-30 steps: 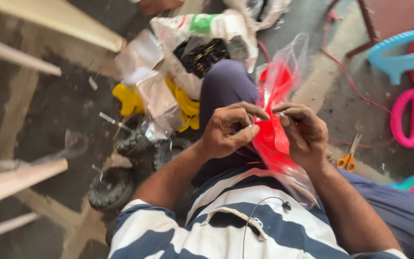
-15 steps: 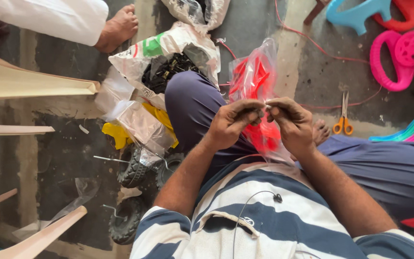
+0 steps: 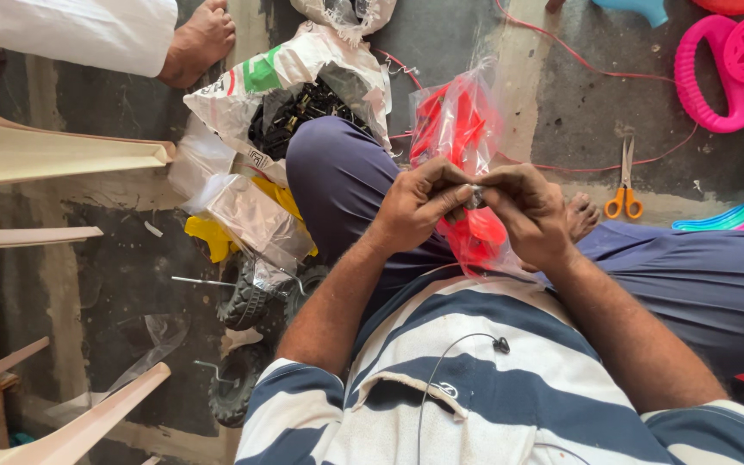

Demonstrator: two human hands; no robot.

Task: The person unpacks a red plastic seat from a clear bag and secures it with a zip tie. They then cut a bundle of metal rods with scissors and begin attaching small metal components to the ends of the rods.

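Observation:
A clear plastic bag of red plastic parts rests on my lap above my dark blue trousers. My left hand and my right hand meet in front of the bag. Both pinch its twisted plastic edge between thumbs and fingertips. The lower part of the bag is partly hidden behind my hands.
A white sack of black parts, yellow pieces in clear wrap and black toy wheels lie on the floor at left. Orange-handled scissors, a red cord and pink toy parts lie at right. Another person's foot is at top left.
The view has shifted down and left, so the bag sits higher in the frame. My hands stay together on the bag's edge. Another person's foot came into view.

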